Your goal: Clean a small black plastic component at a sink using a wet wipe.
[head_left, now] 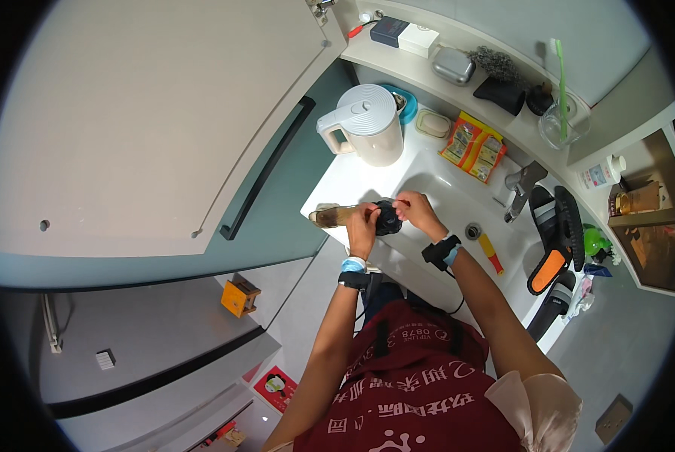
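Over the near left edge of the white sink, my two hands are close together on a brown and black shoe-like thing. Its long, shiny brown part points left, past my left hand, whose fingers are closed around its middle. A dark, bunched part shows between the hands. My right hand pinches at the right end of this dark part, with a speck of red at the fingertips. What exactly those fingers hold is too small to tell.
A white lidded pitcher stands on the counter behind my hands. Beyond the basin are a soap dish, a yellow-orange packet and the faucet. A yellow-handled tool lies in the basin. Black sandals rest on the right rim.
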Available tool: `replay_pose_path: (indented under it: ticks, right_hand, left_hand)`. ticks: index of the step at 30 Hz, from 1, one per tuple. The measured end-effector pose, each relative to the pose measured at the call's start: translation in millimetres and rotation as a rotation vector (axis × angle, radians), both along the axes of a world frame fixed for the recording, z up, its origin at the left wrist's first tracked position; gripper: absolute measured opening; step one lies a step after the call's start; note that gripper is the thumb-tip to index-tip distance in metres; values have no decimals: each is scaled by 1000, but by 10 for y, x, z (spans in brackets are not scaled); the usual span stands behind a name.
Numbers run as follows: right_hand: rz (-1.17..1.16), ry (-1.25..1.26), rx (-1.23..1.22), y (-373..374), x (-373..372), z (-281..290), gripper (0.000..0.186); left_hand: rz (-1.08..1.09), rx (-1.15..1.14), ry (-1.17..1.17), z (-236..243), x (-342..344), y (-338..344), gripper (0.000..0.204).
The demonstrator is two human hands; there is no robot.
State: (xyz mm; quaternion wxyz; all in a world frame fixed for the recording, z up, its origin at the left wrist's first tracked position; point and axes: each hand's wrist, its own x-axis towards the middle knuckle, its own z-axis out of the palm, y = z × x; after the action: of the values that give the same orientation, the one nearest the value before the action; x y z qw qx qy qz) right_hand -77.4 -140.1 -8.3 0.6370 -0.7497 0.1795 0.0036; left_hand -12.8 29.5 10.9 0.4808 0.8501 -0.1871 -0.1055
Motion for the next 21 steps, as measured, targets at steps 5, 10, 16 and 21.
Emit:
replay_pose_path:
  ticks: [5, 10, 16, 21]
  right_hand:
    - [-90, 162, 200, -61, -270, -166, 21]
    - [-56, 255, 259, 42, -273, -156, 25]
    - [29, 279, 261, 111, -320, -96, 24]
    - [-24, 293, 456, 129, -325, -84, 27]
  left_hand:
    - [16, -5, -117, 345, -247, 17, 11]
    - [-17, 7, -182, 261, -357, 64, 15]
    - [6, 124, -41, 176, -379, 84, 24]
    - [107, 70, 59, 167, -375, 48, 24]
